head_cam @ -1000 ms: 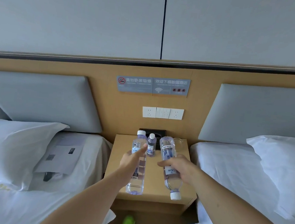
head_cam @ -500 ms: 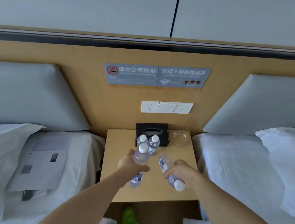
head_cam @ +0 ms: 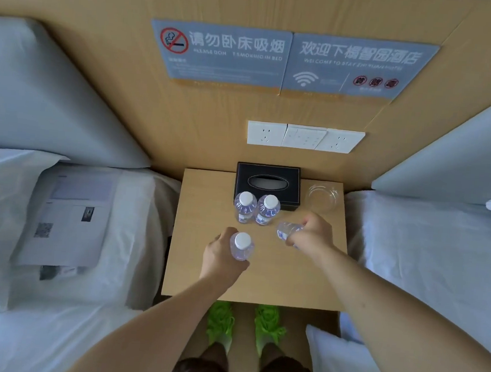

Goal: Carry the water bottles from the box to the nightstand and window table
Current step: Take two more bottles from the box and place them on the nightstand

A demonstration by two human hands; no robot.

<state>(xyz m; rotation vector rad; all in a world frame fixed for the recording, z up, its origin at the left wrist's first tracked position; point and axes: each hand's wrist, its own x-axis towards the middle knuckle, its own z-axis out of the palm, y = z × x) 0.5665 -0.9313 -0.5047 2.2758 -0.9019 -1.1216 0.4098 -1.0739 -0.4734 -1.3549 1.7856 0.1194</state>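
Note:
I look straight down on the wooden nightstand [head_cam: 289, 281] between two beds. Two clear water bottles with white caps [head_cam: 256, 209] stand side by side at its back, in front of a black tissue box. My left hand [head_cam: 220, 260] grips a third bottle [head_cam: 242, 246], upright, over the middle of the top. My right hand [head_cam: 311, 234] holds a fourth bottle [head_cam: 286, 232], tilted with its base pointing left toward the standing pair; its cap is hidden in my fist.
A black tissue box [head_cam: 268, 185] and a clear glass dish [head_cam: 323, 197] sit at the nightstand's back. White beds flank it, with papers [head_cam: 69, 218] on the left one. Wall sockets [head_cam: 305, 137] are above. My green shoes [head_cam: 244, 325] stand at the front edge.
The view has tipped down and closer over the nightstand. Both hands have carried their bottles lower toward the top; the right bottle has swung from pointing at me to pointing left.

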